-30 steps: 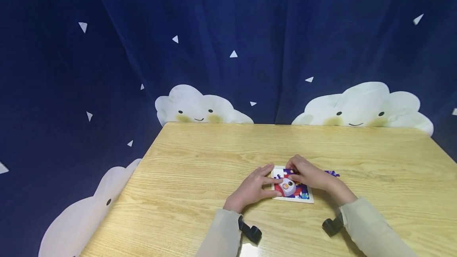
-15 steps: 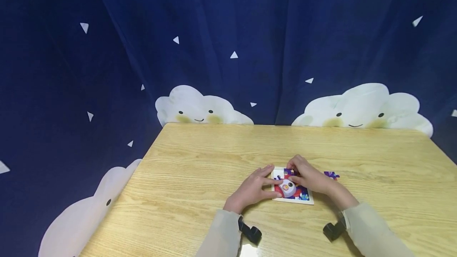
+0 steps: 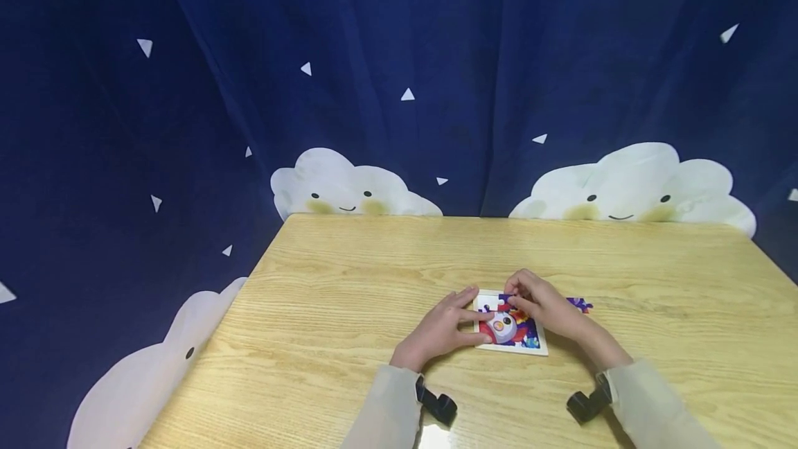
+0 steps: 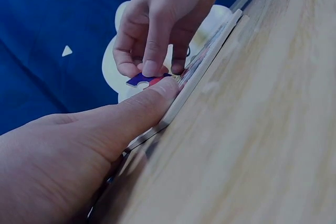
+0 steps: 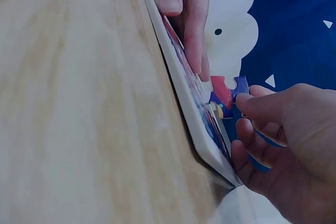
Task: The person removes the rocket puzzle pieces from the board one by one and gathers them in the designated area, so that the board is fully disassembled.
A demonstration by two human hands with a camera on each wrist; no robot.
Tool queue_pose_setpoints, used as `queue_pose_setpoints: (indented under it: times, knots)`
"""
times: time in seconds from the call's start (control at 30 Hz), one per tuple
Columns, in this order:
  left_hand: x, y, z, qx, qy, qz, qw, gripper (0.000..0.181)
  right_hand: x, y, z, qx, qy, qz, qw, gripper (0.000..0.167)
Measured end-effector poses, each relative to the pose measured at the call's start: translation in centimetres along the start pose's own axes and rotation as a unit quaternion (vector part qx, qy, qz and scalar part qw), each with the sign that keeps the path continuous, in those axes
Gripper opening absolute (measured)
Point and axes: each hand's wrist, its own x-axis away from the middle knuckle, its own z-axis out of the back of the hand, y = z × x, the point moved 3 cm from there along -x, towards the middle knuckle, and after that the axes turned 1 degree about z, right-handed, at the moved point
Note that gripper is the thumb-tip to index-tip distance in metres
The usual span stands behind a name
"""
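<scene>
A small jigsaw puzzle in a white frame lies on the table, its picture a penguin-like character in red, white and purple. My left hand rests on its left side, fingers stretched over the picture; the left wrist view shows the thumb along the frame's edge. Near the puzzle's top edge, my right hand pinches a purple and red puzzle piece between thumb and fingers. That piece is tilted up from the board in the right wrist view. White backing shows at the puzzle's upper left.
Another loose purple puzzle piece lies on the wooden table, right of the frame and partly behind my right wrist. A dark blue curtain with white clouds and triangles hangs behind the table.
My right hand has shifted slightly to the right along the puzzle's top, still pinching the piece. The left hand and the frame have stayed in place.
</scene>
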Motion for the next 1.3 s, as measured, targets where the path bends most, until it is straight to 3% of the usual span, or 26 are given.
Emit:
queue_pose_setpoints:
  times: [0.2, 0.33, 0.57, 0.87, 1.3]
  knots:
    - [0.0, -0.1, -0.1, 0.008, -0.001, 0.002, 1.0, 0.046, -0.4, 0.5, 0.6, -0.036, -0.028, -0.065, 0.9969, 0.008]
    - [-0.1, -0.1, -0.1, 0.006, -0.003, 0.004, 1.0, 0.046, -0.5, 0.8, 0.8, -0.036, -0.034, -0.087, 0.995, 0.01]
    - [-0.1, 0.0, 0.0, 0.008, 0.0, 0.007, 0.9999, 0.046, -0.5, 0.5, 1.2, -0.044, -0.038, -0.087, 0.9945, 0.012]
    - [-0.1, -0.1, -0.2, 0.018, -0.004, 0.011, 0.9998, 0.046, -0.4, 0.3, 1.4, -0.048, -0.031, -0.115, 0.9918, 0.013]
    - [-0.2, -0.2, -0.2, 0.006, -0.003, 0.0, 1.0, 0.047, 0.4, 1.0, 2.1, -0.05, -0.009, -0.11, 0.9927, 0.011]
